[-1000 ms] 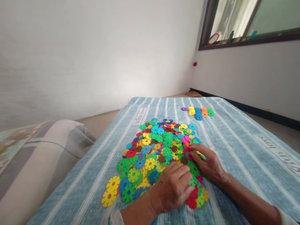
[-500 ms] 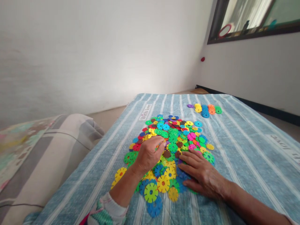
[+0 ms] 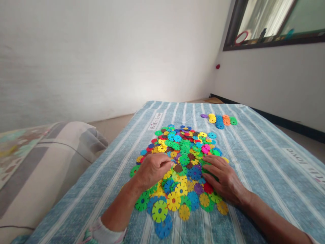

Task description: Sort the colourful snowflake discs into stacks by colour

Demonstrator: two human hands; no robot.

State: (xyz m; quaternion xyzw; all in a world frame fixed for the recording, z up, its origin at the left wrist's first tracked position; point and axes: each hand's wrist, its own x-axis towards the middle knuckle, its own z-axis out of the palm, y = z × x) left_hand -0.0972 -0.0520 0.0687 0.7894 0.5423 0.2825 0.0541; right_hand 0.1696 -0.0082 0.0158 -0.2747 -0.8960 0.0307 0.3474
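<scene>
A wide pile of colourful notched plastic discs [image 3: 185, 159] covers the middle of the striped cloth. Over the pile's left side is my left hand [image 3: 153, 169], its fingers curled and thumb pressed to them; what they hold, if anything, is hidden. My right hand [image 3: 224, 176] rests on the right side of the pile, palm down with fingers stretched out. A red disc [image 3: 208, 187] shows just beneath its thumb. Close to me lie a lime-green disc [image 3: 159, 210] and a blue disc [image 3: 163, 227] at the pile's front edge.
Farther back on the blue striped cloth [image 3: 101, 189] sit small groups sorted by colour: a purple disc [image 3: 203, 116], yellow discs [image 3: 212, 118], blue discs [image 3: 219, 122], orange discs [image 3: 226, 120] and green discs [image 3: 233, 121]. Bedding [image 3: 58, 152] lies left; a wall stands behind.
My right hand has shifted right and slightly up across the pile, uncovering purple, blue and red discs. My left hand has moved a little left and down, still curled.
</scene>
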